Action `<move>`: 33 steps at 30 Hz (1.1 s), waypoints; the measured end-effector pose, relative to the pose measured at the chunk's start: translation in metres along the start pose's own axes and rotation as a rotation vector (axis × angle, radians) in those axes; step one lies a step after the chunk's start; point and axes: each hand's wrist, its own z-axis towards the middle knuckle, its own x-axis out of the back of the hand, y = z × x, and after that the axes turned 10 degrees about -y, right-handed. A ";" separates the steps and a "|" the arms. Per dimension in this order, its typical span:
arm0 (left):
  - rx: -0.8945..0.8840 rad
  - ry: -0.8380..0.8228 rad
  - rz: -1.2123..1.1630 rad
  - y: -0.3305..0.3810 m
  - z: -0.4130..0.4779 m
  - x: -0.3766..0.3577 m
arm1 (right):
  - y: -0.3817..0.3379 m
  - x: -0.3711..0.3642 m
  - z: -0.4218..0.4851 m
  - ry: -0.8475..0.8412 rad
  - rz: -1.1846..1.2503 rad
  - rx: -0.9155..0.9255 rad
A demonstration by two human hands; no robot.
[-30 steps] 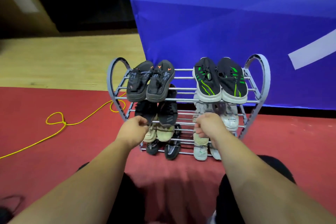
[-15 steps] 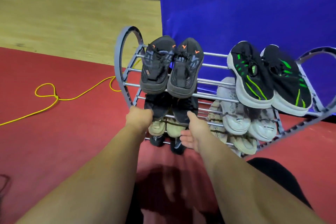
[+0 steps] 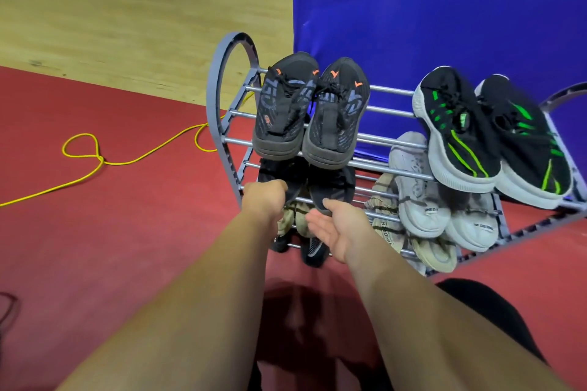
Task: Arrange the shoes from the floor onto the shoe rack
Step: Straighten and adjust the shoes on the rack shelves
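We see two black shoes on the middle shelf of the gray shoe rack [image 3: 213, 95], at its 9 o'clock end. Our left hand [image 3: 265, 200] is curled tight on the heel of the left black shoe [image 3: 276, 173]. Our right hand [image 3: 340, 232] is palm up, with its thumb on the heel of the right black shoe [image 3: 333, 184] and its fingers reaching under it, so it pinches the shoe.

Right above our hands, at 12 o'clock, the heels of the black pair with orange marks [image 3: 286, 111] stick out past the front bar, so there is little room there. Bare bars show between that pair and the black pair with green stripes [image 3: 460, 130] at 2 o'clock. The white pair [image 3: 422, 200] sits at 3 o'clock, with a beige shoe [image 3: 435, 254] below it.

The blue sheet [image 3: 444, 9] hangs close behind the rack. At 9 o'clock the red floor [image 3: 127, 232] is wide, with only a yellow cord [image 3: 127, 162] lying on it. The wood floor [image 3: 127, 25] starts at 10 o'clock.
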 end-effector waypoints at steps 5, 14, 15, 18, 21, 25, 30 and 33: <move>-0.039 0.110 0.242 0.003 -0.016 -0.006 | -0.011 0.003 -0.022 -0.050 0.059 0.065; -0.332 -0.139 0.038 -0.001 -0.042 -0.029 | -0.028 0.036 -0.065 -0.055 0.115 0.065; -0.292 -0.204 0.030 -0.003 -0.046 -0.033 | -0.026 0.040 -0.067 -0.052 0.087 0.052; -0.136 -0.283 0.054 -0.013 -0.055 -0.045 | -0.020 0.052 -0.075 0.001 0.008 0.054; -0.090 -0.296 0.039 -0.020 -0.061 -0.056 | -0.023 0.069 -0.079 0.062 -0.009 0.097; -0.054 -0.241 -0.017 -0.022 -0.064 -0.062 | -0.031 0.094 -0.096 0.117 -0.052 0.095; -0.007 -0.219 -0.176 -0.015 -0.061 -0.048 | -0.041 0.126 -0.106 0.187 -0.086 0.174; -0.008 -0.213 -0.227 -0.009 -0.065 -0.036 | -0.045 0.139 -0.113 0.149 -0.143 0.195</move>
